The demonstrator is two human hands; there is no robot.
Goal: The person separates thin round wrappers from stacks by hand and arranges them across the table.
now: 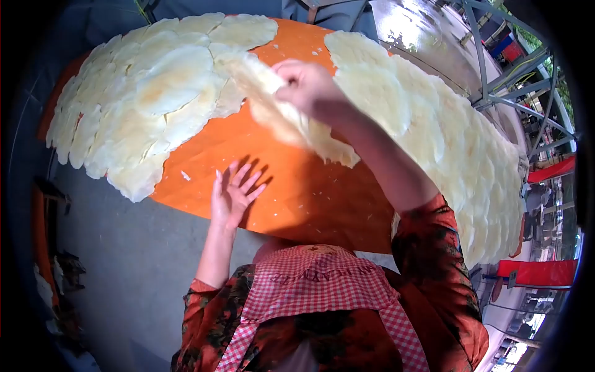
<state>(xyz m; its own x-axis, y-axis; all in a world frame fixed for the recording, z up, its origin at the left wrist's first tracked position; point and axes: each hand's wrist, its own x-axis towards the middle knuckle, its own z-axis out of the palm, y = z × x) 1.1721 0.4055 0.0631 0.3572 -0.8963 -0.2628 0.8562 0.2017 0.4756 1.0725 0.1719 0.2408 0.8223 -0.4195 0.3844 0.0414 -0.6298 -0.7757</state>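
Note:
My right hand (310, 90) is closed on the edge of a thin, pale flatbread (263, 102), lifted and slanting over the middle of the table. Motion blurs its lower side. A ragged piece of flatbread (338, 150) shows below my right forearm; whether it belongs to the held one I cannot tell. Fingers spread and palm turned up, my left hand (232, 192) hovers near the table's front edge, holding nothing. Overlapping flatbreads (142, 93) cover the left of the orange tabletop (291, 198), a few of them browned in spots. More overlapping flatbreads (434, 136) spread over the right side.
Small crumbs lie scattered on the orange surface. Grey floor (142, 266) shows to the left of my body. At the right are a metal frame (514, 102), a red panel (539, 273) and shiny wet-looking ground (406, 28).

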